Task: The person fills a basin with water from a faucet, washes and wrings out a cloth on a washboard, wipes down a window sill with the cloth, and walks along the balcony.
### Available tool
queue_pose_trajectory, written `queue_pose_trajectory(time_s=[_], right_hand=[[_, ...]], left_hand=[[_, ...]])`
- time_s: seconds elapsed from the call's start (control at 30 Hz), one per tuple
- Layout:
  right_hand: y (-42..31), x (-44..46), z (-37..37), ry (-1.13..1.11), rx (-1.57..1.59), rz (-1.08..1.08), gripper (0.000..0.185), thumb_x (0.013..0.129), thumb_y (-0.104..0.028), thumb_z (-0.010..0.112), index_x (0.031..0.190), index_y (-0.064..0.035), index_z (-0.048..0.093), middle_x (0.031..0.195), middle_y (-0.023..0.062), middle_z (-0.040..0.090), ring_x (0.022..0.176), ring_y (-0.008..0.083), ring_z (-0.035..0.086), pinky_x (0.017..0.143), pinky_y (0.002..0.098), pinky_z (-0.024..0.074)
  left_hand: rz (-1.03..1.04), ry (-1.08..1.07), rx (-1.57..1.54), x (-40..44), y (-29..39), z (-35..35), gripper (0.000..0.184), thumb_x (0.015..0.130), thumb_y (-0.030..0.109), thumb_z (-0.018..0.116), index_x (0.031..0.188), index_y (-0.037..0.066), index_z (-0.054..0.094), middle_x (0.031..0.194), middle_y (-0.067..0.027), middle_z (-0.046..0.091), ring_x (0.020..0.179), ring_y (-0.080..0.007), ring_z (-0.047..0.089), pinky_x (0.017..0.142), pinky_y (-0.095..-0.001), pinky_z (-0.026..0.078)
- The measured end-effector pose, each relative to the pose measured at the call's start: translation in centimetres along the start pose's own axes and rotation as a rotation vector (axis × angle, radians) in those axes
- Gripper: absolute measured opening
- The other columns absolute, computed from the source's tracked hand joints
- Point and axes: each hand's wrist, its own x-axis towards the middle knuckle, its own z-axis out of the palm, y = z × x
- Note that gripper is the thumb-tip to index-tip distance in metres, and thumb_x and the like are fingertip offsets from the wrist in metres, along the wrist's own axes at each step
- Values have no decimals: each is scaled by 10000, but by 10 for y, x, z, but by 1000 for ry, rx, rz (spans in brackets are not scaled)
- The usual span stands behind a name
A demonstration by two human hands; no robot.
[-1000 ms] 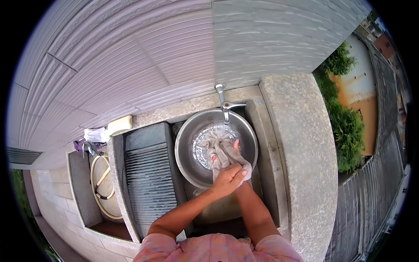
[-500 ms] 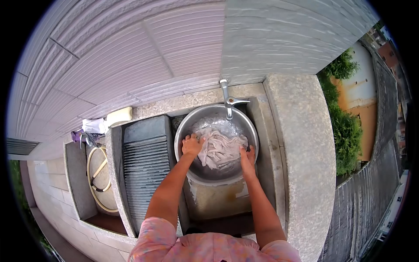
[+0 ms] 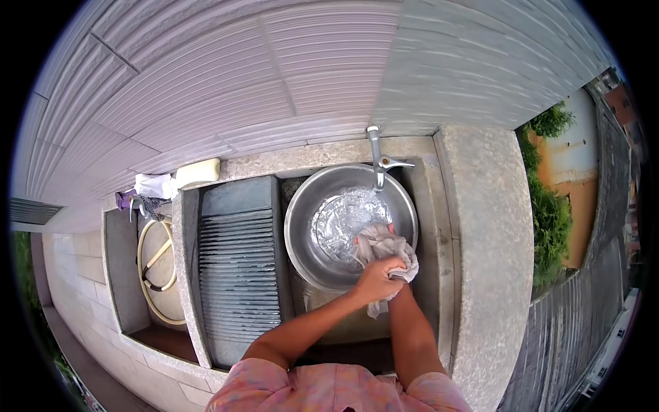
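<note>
A wet, pale greyish cloth [image 3: 386,246] is bunched up over the right front rim of the metal basin [image 3: 299,255], one end dangling outside it. My left hand [image 3: 379,277] is closed round the lower part of the cloth. My right hand [image 3: 392,228] is mostly covered by the fabric, with only some fingertips showing, and grips it from beneath. Rippling clear water [image 3: 336,223] lies in the basin. Above its back edge stands a chrome tap [image 3: 376,154] with its lever pointing right.
Left of the basin is a ridged washboard slab [image 3: 237,268]. Further left, a hose [image 3: 142,257] lies coiled in another trough. A cream-coloured block [image 3: 198,173] and a white cloth [image 3: 154,185] rest on the back ledge. A wide stone ledge [image 3: 489,275] borders the right side.
Both hands have lifted the cloth out of the water and drawn it to the basin's right front rim, where it is now gathered into a bunch. The view has shifted slightly.
</note>
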Motion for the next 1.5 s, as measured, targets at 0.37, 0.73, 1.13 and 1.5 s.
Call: queue_pose_trajectory(time_s=[0.37,0.73,1.13,1.5], right_hand=[[16,-1,8,173,-66,86,419,830,-410,458,1069,-67,444,1051,71,491,991,216,466,843,375,377],[-17,-13,9,348,-174,390,970,655,-751,407,1354,-250,-41,1403,155,-5,1255,443,61,904,658,158],[-14,10,1,28,247,247,285,886,-284,386,1059,-94,508,949,58,508,812,134,478,667,308,444],[-30,-8,32,105,-36,-21,230,749,-147,560,950,-35,574,931,77,585,964,193,523,807,328,447]], left_hand=[[-168,297,958,62,-64,-74,286,797,293,528,638,56,548,632,-138,583,600,-311,564,529,-391,465],[-708,164,731,57,-155,-52,479,620,310,642,1035,91,545,1096,-153,489,980,-283,478,737,-379,411],[170,54,327,1,14,4,144,612,142,657,692,93,548,824,-111,488,601,-208,522,538,-285,433],[-273,307,862,55,-70,-88,241,794,334,542,792,100,598,852,-200,563,728,-353,544,594,-423,451]])
